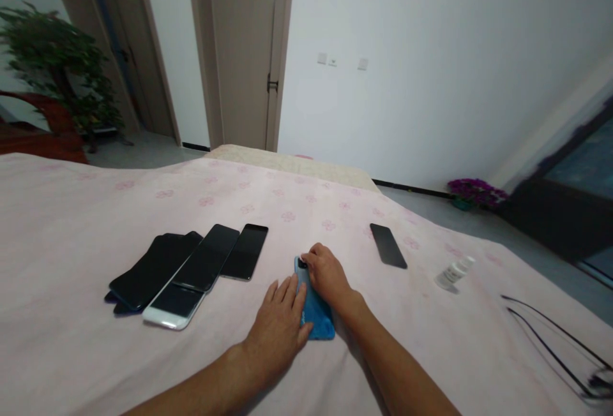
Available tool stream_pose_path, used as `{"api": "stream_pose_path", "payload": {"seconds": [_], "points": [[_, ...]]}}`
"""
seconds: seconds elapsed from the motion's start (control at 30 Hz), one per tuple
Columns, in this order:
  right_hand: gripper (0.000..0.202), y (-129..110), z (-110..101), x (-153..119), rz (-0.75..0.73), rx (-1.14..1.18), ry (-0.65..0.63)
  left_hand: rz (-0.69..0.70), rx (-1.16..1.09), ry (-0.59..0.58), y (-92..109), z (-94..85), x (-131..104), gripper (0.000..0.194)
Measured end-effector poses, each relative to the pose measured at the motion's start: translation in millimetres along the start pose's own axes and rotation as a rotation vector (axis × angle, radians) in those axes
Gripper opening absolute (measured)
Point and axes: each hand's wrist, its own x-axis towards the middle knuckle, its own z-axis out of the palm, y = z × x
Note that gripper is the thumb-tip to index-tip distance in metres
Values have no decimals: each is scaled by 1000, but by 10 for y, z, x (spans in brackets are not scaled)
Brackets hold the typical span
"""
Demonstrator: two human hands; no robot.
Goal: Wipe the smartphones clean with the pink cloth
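A blue smartphone [317,314] lies face down on the pink flowered bedspread in front of me. My left hand [281,314] rests along its left side, fingers stretched out and thumb at the lower edge. At the top end, my right hand [328,272] has its fingers bent together against the dark camera bump [302,263]. Whatever is pinched in those fingertips, if anything, is too small to make out. Part of the phone's upper right side is hidden under the right hand.
On the left lie several phones, some overlapping: dark ones [148,272], a white-edged one [175,306] and a single black one [246,251]. To the right are another dark phone [387,245], a small clear bottle [454,273] and eyeglasses [555,346] on the bedspread [268,199].
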Motion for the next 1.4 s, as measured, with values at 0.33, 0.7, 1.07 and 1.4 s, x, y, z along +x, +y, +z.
{"api": "stream_pose_path", "payload": {"seconds": [0.33,0.7,1.07,1.4], "points": [[28,11,-89,-147,-62,13,-44,-2,-12,-25,9,-19,-3,62],[24,-60,-88,-143,-117,1,-59,-1,-17,-30,-2,-15,4,62],[28,27,-12,-44,-55,-6,-10,18,-28,-59,-25,-5,19,62],[29,81,-84,-179,6,-48,-24,50,-39,-79,-45,-47,27,61]]}}
